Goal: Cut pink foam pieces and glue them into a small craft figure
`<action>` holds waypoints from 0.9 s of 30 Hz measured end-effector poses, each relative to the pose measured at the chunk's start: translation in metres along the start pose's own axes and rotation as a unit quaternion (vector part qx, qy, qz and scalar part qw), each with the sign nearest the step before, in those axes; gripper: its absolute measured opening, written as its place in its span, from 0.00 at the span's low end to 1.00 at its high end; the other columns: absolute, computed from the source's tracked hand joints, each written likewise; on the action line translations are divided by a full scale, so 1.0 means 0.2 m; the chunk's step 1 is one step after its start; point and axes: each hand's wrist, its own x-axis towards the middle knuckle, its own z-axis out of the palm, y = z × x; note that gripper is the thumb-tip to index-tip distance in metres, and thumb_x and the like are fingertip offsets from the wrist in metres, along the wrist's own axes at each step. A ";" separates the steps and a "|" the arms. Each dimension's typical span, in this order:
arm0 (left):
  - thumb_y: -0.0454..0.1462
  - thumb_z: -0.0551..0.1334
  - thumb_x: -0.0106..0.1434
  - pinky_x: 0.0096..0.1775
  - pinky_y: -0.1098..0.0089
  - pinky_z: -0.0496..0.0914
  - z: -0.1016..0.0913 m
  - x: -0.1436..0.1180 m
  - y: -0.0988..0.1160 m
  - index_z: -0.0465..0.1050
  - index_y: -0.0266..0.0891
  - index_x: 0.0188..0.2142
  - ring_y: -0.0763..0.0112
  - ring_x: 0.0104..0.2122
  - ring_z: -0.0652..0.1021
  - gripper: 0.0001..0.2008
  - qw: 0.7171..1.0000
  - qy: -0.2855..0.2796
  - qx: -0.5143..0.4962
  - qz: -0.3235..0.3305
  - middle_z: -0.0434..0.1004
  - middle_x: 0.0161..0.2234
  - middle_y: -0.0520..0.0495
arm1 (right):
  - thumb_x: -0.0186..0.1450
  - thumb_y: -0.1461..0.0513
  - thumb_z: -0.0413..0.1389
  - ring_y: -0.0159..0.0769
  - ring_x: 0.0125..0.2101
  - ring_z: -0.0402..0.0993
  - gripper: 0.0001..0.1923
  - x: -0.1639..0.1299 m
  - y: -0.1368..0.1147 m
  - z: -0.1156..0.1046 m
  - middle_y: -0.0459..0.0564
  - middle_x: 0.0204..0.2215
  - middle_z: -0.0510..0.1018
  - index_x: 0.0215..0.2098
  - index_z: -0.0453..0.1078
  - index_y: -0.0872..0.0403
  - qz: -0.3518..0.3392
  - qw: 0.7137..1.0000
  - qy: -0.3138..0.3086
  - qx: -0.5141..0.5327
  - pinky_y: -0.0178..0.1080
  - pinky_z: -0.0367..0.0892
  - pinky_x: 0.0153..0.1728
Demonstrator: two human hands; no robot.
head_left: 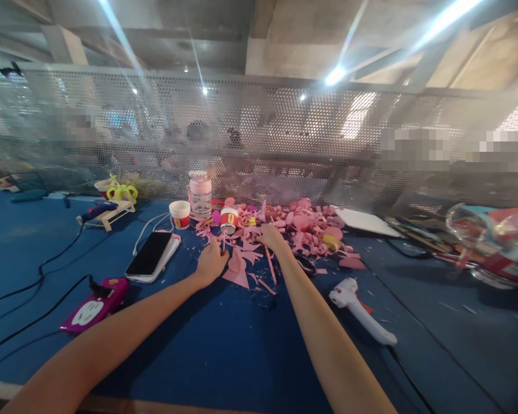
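Both hands rest at the pink scrap pile: left hand pinches a thin pink piece, right hand pinches a pink strip.

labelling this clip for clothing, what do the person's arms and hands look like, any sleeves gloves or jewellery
Both arms are bare from the bottom edge of the picture up to the hands: no sleeve shows on either forearm. The left hand and right hand wear no gloves. No watch, bracelet or ring can be made out, though the hands are small and somewhat blurred, so fine items could be missed.
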 end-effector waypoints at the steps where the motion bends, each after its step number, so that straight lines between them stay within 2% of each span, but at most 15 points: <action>1: 0.34 0.58 0.56 0.33 0.68 0.61 0.00 0.00 0.00 0.59 0.40 0.41 0.60 0.33 0.75 0.13 1.000 -0.007 0.006 -0.002 0.71 0.26 0.49 | 0.58 0.62 0.55 0.43 0.42 0.72 0.16 0.00 0.01 0.00 0.62 0.41 0.76 0.43 0.70 0.62 0.009 1.000 0.001 0.000 0.37 0.63 0.39; 4: 0.33 0.57 0.57 0.35 0.68 0.63 0.00 0.01 0.01 0.58 0.39 0.42 0.61 0.35 0.76 0.13 0.999 -0.024 0.025 -0.016 0.72 0.28 0.49 | 0.58 0.63 0.55 0.41 0.39 0.73 0.13 0.01 0.03 0.00 0.61 0.38 0.78 0.40 0.72 0.62 0.024 1.000 0.002 0.012 0.34 0.62 0.35; 9: 0.33 0.56 0.59 0.38 0.67 0.65 -0.01 0.01 0.02 0.58 0.38 0.43 0.63 0.37 0.76 0.12 0.998 -0.041 0.042 -0.026 0.74 0.30 0.49 | 0.59 0.64 0.54 0.36 0.36 0.74 0.10 0.03 0.07 -0.01 0.54 0.34 0.80 0.35 0.76 0.58 0.007 0.998 0.019 0.056 0.30 0.61 0.33; 14: 0.33 0.55 0.59 0.39 0.67 0.66 -0.02 0.01 0.02 0.58 0.37 0.44 0.62 0.38 0.76 0.13 0.998 -0.040 0.037 -0.032 0.74 0.31 0.48 | 0.58 0.66 0.53 0.36 0.31 0.75 0.10 0.05 0.11 -0.05 0.55 0.29 0.80 0.30 0.77 0.60 0.016 0.993 0.060 0.100 0.30 0.61 0.31; 21: 0.34 0.55 0.60 0.38 0.68 0.66 -0.02 0.02 0.01 0.58 0.35 0.44 0.63 0.37 0.76 0.12 0.998 -0.043 0.029 -0.027 0.75 0.29 0.48 | 0.56 0.65 0.51 0.34 0.27 0.74 0.12 0.03 0.16 -0.20 0.51 0.22 0.79 0.27 0.76 0.62 0.061 0.976 0.145 0.153 0.29 0.60 0.26; 24: 0.34 0.54 0.61 0.37 0.68 0.66 -0.01 0.02 0.00 0.58 0.35 0.45 0.63 0.37 0.77 0.13 0.998 -0.029 0.045 -0.028 0.76 0.31 0.46 | 0.57 0.64 0.51 0.35 0.28 0.74 0.14 0.01 0.17 -0.28 0.51 0.24 0.79 0.31 0.76 0.63 0.103 0.962 0.196 0.161 0.29 0.60 0.26; 27: 0.36 0.53 0.61 0.38 0.66 0.67 -0.01 0.01 0.00 0.58 0.34 0.47 0.61 0.37 0.77 0.14 0.995 -0.008 0.095 -0.018 0.76 0.35 0.42 | 0.58 0.64 0.48 0.38 0.30 0.74 0.16 -0.02 0.17 -0.38 0.57 0.28 0.80 0.34 0.76 0.64 0.156 0.942 0.257 0.152 0.31 0.61 0.28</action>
